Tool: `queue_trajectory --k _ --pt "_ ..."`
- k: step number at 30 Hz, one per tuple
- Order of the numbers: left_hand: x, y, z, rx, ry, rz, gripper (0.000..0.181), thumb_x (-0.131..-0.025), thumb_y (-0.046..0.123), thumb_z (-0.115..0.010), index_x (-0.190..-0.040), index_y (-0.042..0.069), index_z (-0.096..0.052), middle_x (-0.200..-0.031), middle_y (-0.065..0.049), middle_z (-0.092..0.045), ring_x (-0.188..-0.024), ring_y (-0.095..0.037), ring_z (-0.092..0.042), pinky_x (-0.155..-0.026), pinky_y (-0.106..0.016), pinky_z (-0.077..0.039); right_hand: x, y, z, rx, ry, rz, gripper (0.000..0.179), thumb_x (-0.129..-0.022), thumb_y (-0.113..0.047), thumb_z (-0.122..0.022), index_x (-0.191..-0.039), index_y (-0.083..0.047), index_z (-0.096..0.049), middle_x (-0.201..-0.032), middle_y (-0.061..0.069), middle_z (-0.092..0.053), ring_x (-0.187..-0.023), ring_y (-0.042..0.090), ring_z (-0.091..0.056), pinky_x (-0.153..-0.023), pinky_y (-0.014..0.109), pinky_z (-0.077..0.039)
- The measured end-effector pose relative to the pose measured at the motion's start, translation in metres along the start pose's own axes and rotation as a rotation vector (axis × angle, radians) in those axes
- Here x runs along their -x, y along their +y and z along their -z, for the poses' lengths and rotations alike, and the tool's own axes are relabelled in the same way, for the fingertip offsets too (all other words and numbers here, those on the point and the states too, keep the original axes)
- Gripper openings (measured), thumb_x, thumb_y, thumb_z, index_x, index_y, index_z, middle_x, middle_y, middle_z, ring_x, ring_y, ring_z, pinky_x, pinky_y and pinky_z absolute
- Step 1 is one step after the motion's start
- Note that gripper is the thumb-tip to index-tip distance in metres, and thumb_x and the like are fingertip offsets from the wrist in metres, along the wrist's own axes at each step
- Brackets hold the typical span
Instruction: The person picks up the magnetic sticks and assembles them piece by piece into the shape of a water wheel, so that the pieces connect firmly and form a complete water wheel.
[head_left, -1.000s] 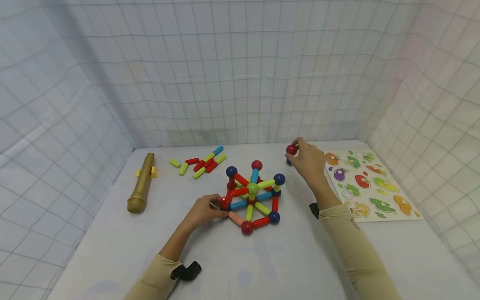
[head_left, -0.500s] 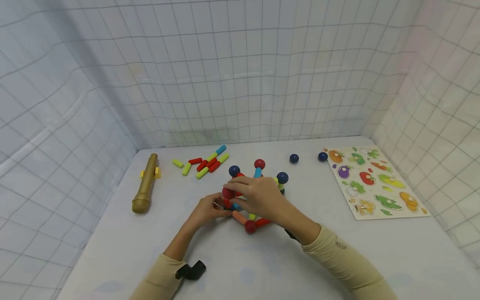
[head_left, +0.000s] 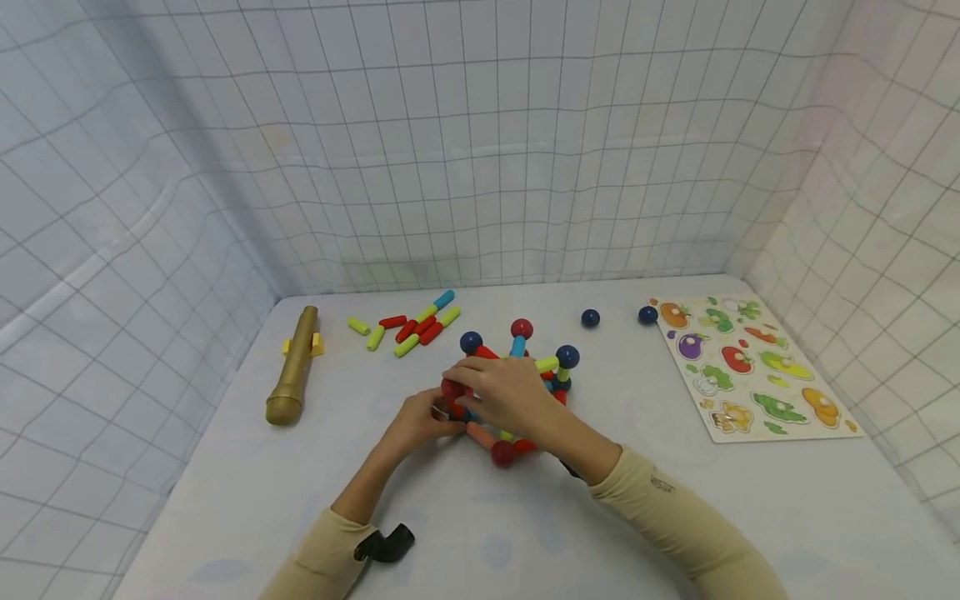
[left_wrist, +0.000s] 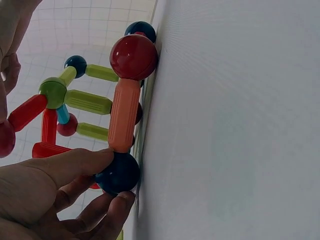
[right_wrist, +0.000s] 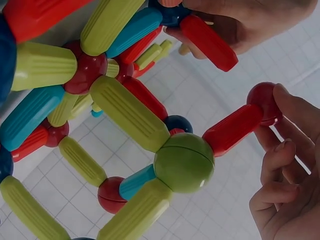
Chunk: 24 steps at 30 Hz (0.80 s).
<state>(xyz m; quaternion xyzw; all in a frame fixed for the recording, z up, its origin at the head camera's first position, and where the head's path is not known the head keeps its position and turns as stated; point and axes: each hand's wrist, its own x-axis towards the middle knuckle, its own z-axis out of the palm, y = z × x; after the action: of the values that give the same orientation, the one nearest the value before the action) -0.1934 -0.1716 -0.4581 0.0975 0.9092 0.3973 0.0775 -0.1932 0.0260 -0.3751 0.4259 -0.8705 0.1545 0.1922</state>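
Observation:
A magnetic ball-and-rod structure stands on the table, with a green ball (right_wrist: pixel 184 162) at its top centre. At its near left corner my left hand (head_left: pixel 417 420) pinches a dark blue ball (left_wrist: pixel 118 174), which joins a salmon rod (left_wrist: pixel 124 115). From that blue ball a red rod (right_wrist: pixel 210 44) points up with a free end. My right hand (head_left: pixel 513 396) pinches a red ball (right_wrist: pixel 264 104) between thumb and fingers. This ball touches the end of another red rod (right_wrist: pixel 232 131) coming from the green ball. In the head view my right hand hides much of the structure.
Several loose rods (head_left: pixel 427 325) lie at the back left, near a gold microphone-shaped toy (head_left: pixel 295 367) on yellow supports. Two dark blue balls (head_left: pixel 590 318) sit behind the structure to the right. A vegetable puzzle board (head_left: pixel 757 367) lies at the right. Grid-patterned sheets surround the table.
My right hand has carried the red ball from the back right to the structure's left side, beside my left hand. My left hand has stayed at the corner ball.

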Motion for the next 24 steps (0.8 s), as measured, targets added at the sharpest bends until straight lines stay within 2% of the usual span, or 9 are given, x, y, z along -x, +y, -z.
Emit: queue_trajectory --k 4,11,14,16,18,21,23,24 --pt "0.000 0.001 0.000 0.009 -0.002 0.025 0.037 -0.081 0.018 -0.079 -0.113 0.004 -0.066 -0.099 -0.008 -0.070 -0.087 -0.018 -0.063 -0.075 -0.032 -0.053 -0.003 -0.001 -0.003 0.021 -0.039 -0.013 0.032 -0.082 -0.028 -0.079 -0.112 -0.019 -0.072 -0.108 -0.005 -0.073 -0.060 0.010 -0.061 -0.045 0.012 -0.033" --pt "0.001 0.000 0.000 0.021 -0.021 0.069 0.038 -0.081 0.020 -0.079 -0.114 0.006 -0.066 -0.100 -0.005 -0.070 -0.085 -0.015 -0.061 -0.073 -0.027 -0.050 -0.007 -0.005 -0.011 0.058 -0.193 -0.057 0.034 -0.085 -0.031 -0.075 -0.118 -0.020 -0.070 -0.113 -0.004 -0.072 -0.062 0.010 -0.062 -0.046 0.011 -0.034" --pt "0.002 -0.001 0.000 0.027 -0.027 0.076 0.041 -0.081 0.021 -0.079 -0.117 0.007 -0.065 -0.103 -0.005 -0.070 -0.086 -0.015 -0.061 -0.072 -0.026 -0.050 -0.005 -0.005 -0.007 0.054 -0.209 -0.071 0.036 -0.086 -0.033 -0.073 -0.120 -0.021 -0.069 -0.116 -0.005 -0.071 -0.064 0.010 -0.064 -0.045 0.011 -0.033" --pt "0.003 -0.002 0.000 0.035 -0.032 0.086 0.043 -0.081 0.019 -0.078 -0.120 0.007 -0.064 -0.104 -0.005 -0.070 -0.087 -0.016 -0.061 -0.073 -0.028 -0.051 -0.001 -0.001 0.000 0.034 -0.166 -0.092 0.035 -0.087 -0.033 -0.073 -0.119 -0.021 -0.069 -0.117 -0.004 -0.070 -0.061 0.009 -0.063 -0.044 0.013 -0.032" --pt "0.003 -0.002 0.000 0.041 -0.038 0.105 0.045 -0.081 0.018 -0.078 -0.122 0.008 -0.063 -0.105 -0.005 -0.069 -0.089 -0.017 -0.060 -0.074 -0.029 -0.052 0.007 0.010 0.012 0.006 -0.078 -0.146 0.032 -0.087 -0.031 -0.073 -0.117 -0.021 -0.071 -0.115 -0.003 -0.071 -0.059 0.009 -0.061 -0.043 0.014 -0.032" --pt "0.001 0.000 0.001 0.050 -0.050 0.127 0.047 -0.082 0.018 -0.078 -0.124 0.009 -0.062 -0.106 -0.005 -0.068 -0.092 -0.019 -0.059 -0.074 -0.031 -0.053 0.027 0.038 0.031 -0.018 0.081 -0.293 0.023 -0.088 -0.026 -0.072 -0.109 -0.018 -0.073 -0.105 0.000 -0.074 -0.055 0.010 -0.054 -0.045 0.017 -0.034" --pt "0.000 0.001 0.002 0.051 -0.061 0.135 0.047 -0.082 0.020 -0.077 -0.126 0.010 -0.062 -0.107 -0.006 -0.067 -0.093 -0.020 -0.059 -0.074 -0.031 -0.053 0.043 0.059 0.040 -0.028 0.129 -0.437 0.018 -0.089 -0.024 -0.070 -0.104 -0.016 -0.074 -0.097 0.001 -0.074 -0.057 0.012 -0.051 -0.047 0.019 -0.036" --pt "0.000 0.001 0.003 0.051 -0.069 0.135 0.048 -0.082 0.020 -0.077 -0.127 0.010 -0.061 -0.108 -0.006 -0.066 -0.094 -0.021 -0.059 -0.074 -0.031 -0.053 0.052 0.070 0.041 -0.033 0.123 -0.509 0.017 -0.090 -0.025 -0.069 -0.103 -0.015 -0.074 -0.095 0.002 -0.074 -0.059 0.013 -0.050 -0.049 0.021 -0.037"
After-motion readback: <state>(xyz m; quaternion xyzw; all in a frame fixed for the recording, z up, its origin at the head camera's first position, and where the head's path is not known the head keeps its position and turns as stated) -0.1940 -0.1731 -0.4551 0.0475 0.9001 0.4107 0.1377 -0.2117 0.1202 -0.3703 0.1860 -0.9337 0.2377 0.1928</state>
